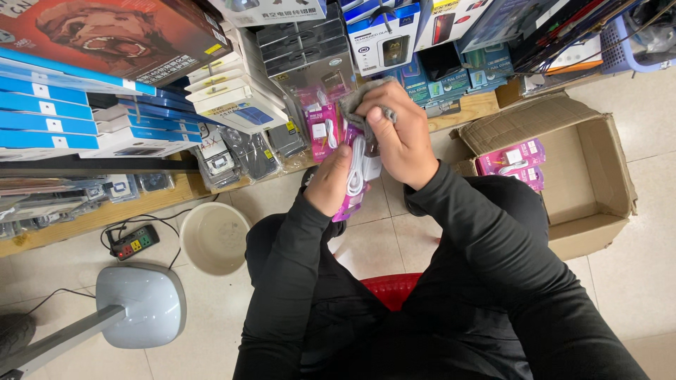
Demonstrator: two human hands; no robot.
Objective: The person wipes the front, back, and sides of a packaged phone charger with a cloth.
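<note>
Sitting low on a red stool (389,287), black sleeves out front, everything else easiest to place off the pink charger package (354,174) held up over the knees.

Left hand (329,181) closed around the lower part of that package from the left, thumb across the front, propping it upright so the clear window with the white cable faces up at the camera. Looks like a steadying grip, not a squeeze.

Right hand (396,134) on the top end of the package, fingers curled shut on a grey cloth (360,98) and pressing it against the plastic. Cloth bunched small, probably so it stays under the fingertips while rubbing.

Down and left of the package on the tile floor: a beige basin (215,237), then a dark power strip (134,243) with coloured sockets, then the grey base of a fan stand (139,304). All parked within arm's reach but out of the way of the legs.

Right of the package, an open cardboard box (563,176) lying tilted on the floor with a couple more pink packages (512,160) of the same kind inside, flaps open for easy grabbing.

Just beyond the package, another pink one (321,130) standing against a wooden shelf (105,211), and further back stacks of boxed phone accessories (239,95) in blue, white and black, piled tight to the top of the view.
</note>
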